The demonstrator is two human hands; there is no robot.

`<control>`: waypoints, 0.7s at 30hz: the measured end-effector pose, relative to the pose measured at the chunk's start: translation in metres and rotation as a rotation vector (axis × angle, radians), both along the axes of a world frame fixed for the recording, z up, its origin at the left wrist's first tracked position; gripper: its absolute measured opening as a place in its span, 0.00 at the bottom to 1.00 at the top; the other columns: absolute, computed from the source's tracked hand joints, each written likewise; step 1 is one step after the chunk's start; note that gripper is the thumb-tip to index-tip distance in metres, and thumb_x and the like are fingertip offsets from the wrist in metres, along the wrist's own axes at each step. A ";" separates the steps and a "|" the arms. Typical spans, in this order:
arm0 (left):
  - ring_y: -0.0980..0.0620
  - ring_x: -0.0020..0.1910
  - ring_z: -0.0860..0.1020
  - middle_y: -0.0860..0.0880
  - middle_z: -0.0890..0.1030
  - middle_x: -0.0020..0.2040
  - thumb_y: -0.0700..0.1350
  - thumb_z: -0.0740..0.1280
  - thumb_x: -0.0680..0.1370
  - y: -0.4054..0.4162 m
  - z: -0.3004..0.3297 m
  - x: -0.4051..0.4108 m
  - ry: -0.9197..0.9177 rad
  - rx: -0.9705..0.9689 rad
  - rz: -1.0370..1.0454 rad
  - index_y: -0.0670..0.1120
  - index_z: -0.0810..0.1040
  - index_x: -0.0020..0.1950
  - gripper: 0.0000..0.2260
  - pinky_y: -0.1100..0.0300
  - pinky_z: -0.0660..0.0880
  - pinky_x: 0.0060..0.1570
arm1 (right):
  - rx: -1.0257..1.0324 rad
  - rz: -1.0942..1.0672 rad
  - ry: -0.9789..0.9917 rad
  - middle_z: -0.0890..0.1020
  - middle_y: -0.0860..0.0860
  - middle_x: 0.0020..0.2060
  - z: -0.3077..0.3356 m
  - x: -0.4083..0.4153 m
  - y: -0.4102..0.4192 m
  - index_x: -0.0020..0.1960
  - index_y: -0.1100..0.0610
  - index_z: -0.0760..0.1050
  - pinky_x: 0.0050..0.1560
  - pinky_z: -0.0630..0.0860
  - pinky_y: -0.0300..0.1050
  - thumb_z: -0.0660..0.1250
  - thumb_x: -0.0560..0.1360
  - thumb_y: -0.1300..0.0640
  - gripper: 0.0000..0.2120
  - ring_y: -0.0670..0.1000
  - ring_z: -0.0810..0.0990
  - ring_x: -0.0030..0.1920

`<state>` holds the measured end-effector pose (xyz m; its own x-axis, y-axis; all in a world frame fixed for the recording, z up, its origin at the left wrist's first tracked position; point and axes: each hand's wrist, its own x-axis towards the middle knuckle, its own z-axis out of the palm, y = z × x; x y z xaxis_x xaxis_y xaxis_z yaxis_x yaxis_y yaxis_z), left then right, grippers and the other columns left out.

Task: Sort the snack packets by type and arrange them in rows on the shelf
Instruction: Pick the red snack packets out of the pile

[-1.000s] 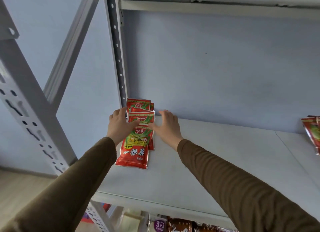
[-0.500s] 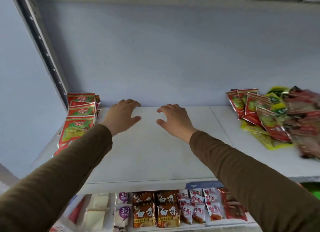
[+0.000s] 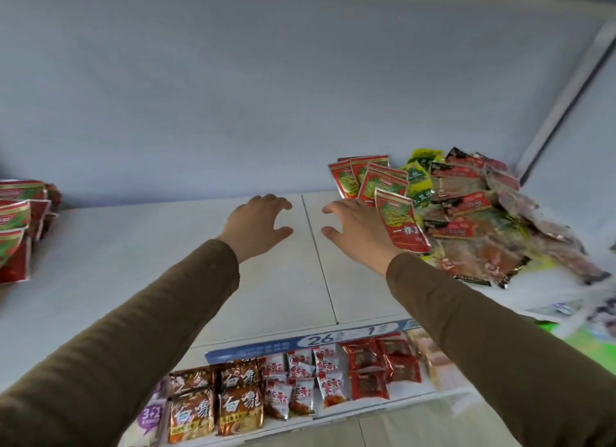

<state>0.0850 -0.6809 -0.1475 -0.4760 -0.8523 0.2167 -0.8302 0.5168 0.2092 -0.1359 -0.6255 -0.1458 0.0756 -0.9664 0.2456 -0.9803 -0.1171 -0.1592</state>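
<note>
A red-and-green snack packet (image 3: 401, 221) leans at the near edge of the unsorted pile (image 3: 483, 213) on the shelf (image 3: 166, 263), just beside the right hand (image 3: 358, 228). Both it and the left hand (image 3: 256, 225) hover released, empty, likely reaching to match the sorted row (image 3: 18, 226) far left.
</note>
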 end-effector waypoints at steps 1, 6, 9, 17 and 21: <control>0.47 0.67 0.74 0.51 0.76 0.69 0.56 0.68 0.80 -0.003 0.001 -0.012 0.012 0.004 -0.019 0.53 0.72 0.73 0.22 0.51 0.72 0.62 | -0.005 -0.026 -0.004 0.77 0.49 0.67 0.000 -0.011 0.002 0.69 0.50 0.73 0.65 0.69 0.53 0.65 0.79 0.44 0.20 0.54 0.73 0.67; 0.48 0.64 0.75 0.51 0.77 0.68 0.57 0.69 0.79 -0.016 -0.002 -0.069 0.079 0.037 -0.074 0.54 0.72 0.73 0.23 0.51 0.73 0.60 | -0.016 -0.101 -0.051 0.80 0.50 0.62 -0.001 -0.061 0.010 0.66 0.51 0.75 0.61 0.71 0.51 0.67 0.78 0.47 0.19 0.56 0.75 0.64; 0.47 0.64 0.76 0.50 0.77 0.68 0.57 0.69 0.79 -0.020 -0.006 -0.103 0.100 0.076 -0.090 0.54 0.72 0.73 0.23 0.50 0.73 0.61 | -0.011 -0.118 -0.077 0.78 0.50 0.65 -0.002 -0.097 0.016 0.69 0.52 0.73 0.65 0.71 0.54 0.67 0.79 0.46 0.21 0.55 0.72 0.67; 0.46 0.68 0.75 0.48 0.75 0.73 0.58 0.70 0.79 -0.029 -0.010 -0.196 0.233 0.166 -0.015 0.52 0.69 0.77 0.28 0.47 0.73 0.66 | 0.062 -0.099 -0.210 0.71 0.51 0.73 -0.009 -0.207 0.002 0.75 0.52 0.66 0.70 0.67 0.54 0.65 0.80 0.43 0.27 0.55 0.65 0.74; 0.45 0.64 0.78 0.47 0.75 0.72 0.58 0.74 0.75 -0.028 -0.013 -0.230 0.368 0.292 0.077 0.51 0.66 0.77 0.34 0.44 0.77 0.64 | 0.133 -0.040 -0.233 0.68 0.52 0.75 -0.020 -0.245 -0.010 0.77 0.52 0.62 0.72 0.65 0.54 0.66 0.78 0.39 0.33 0.56 0.62 0.76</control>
<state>-0.1447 -0.7086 -0.1607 -0.3454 -0.9326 0.1046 -0.7076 0.3320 0.6238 -0.3809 -0.6358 -0.1656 -0.0069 -0.9924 0.1229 -0.9189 -0.0422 -0.3922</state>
